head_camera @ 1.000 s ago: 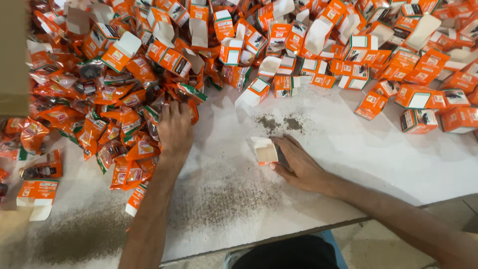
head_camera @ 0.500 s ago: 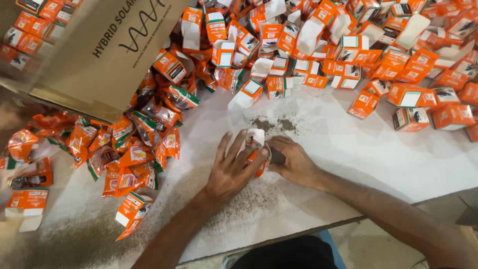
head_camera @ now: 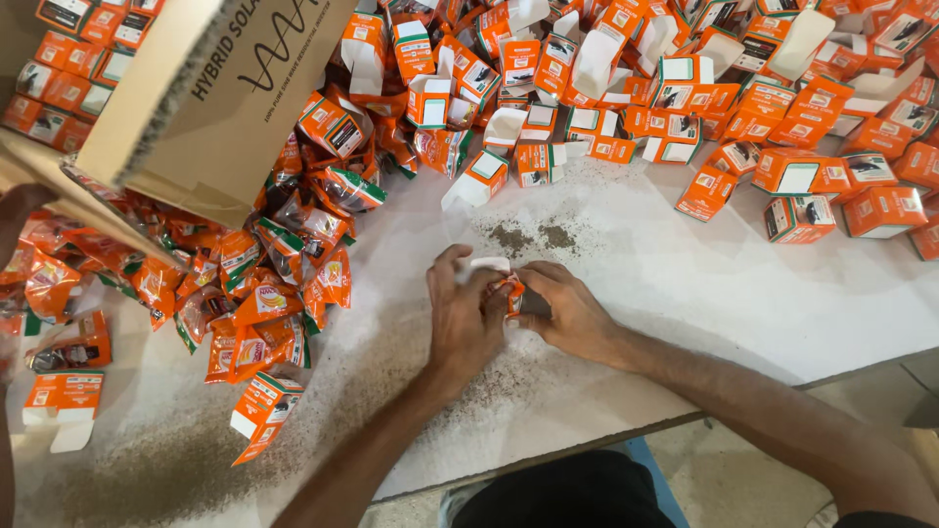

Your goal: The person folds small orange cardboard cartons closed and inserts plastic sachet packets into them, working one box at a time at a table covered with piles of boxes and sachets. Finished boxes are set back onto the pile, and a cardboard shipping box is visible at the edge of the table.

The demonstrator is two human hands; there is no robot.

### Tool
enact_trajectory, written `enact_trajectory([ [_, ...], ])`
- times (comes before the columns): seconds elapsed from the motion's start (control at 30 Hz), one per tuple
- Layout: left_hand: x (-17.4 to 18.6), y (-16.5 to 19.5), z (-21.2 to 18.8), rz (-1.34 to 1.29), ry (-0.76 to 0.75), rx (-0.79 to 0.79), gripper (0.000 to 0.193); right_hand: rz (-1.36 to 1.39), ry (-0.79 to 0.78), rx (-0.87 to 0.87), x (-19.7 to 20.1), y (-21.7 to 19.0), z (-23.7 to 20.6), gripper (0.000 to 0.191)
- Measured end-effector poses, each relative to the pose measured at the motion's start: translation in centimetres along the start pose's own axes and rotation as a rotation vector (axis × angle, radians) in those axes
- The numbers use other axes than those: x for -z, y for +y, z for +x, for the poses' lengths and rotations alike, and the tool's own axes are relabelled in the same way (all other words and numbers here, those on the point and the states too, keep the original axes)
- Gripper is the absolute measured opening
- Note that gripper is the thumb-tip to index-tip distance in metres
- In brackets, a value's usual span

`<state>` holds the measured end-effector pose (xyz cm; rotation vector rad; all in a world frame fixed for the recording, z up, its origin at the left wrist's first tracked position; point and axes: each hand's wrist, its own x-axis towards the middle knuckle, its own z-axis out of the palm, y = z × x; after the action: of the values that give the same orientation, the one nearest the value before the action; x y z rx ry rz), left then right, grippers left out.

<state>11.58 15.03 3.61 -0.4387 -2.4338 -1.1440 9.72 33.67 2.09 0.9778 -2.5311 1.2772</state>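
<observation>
My left hand (head_camera: 468, 315) and my right hand (head_camera: 565, 311) meet at the middle of the white table (head_camera: 685, 284). Between them they hold a small orange-and-white carton (head_camera: 492, 268) with an orange foil pouch (head_camera: 513, 289) at its mouth. My left fingers curl over the carton's open white flap. My right hand grips the pouch end from the right. A heap of orange foil pouches (head_camera: 264, 284) lies just left of my hands.
Several open orange-and-white cartons (head_camera: 685, 88) are piled across the back and right of the table. A large brown cardboard box (head_camera: 225, 88) tilts over the pouch heap at upper left. Dark powder (head_camera: 533, 237) speckles the table. The table edge runs along the bottom right.
My left hand left the pouch heap and came right with a pouch to join my right hand on the carton. The cardboard box has tilted into view at upper left.
</observation>
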Motion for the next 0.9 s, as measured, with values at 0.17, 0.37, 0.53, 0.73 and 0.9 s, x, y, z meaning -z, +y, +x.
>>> enact_trajectory([
  [0.17, -0.7, -1.8, 0.4, -0.465, -0.133, 0.56, 0.072, -0.006, -0.016, -0.045, -0.1, -0.2, -0.4, 0.055],
  [0.37, -2.3, -4.1, 1.3, -0.455, -0.108, 0.35, 0.018, 0.196, 0.031, -0.124, -0.3, -0.1, -1.1, 0.065],
  [0.53, -1.8, -3.7, 1.0, -0.322, -0.146, 0.374, 0.017, -0.206, 0.05, 0.188, -0.5, -0.9, -0.9, 0.072],
  [0.73, 1.7, -4.9, 1.3, -0.985, -0.436, 0.571, 0.034, -0.421, -0.063, 0.19, -0.1, -2.3, -0.9, 0.066],
  [0.9, 1.7, -6.3, 1.9, -0.925, -0.423, 0.642, 0.02, -0.449, -0.039, 0.213, 0.1, -2.2, -0.6, 0.062],
])
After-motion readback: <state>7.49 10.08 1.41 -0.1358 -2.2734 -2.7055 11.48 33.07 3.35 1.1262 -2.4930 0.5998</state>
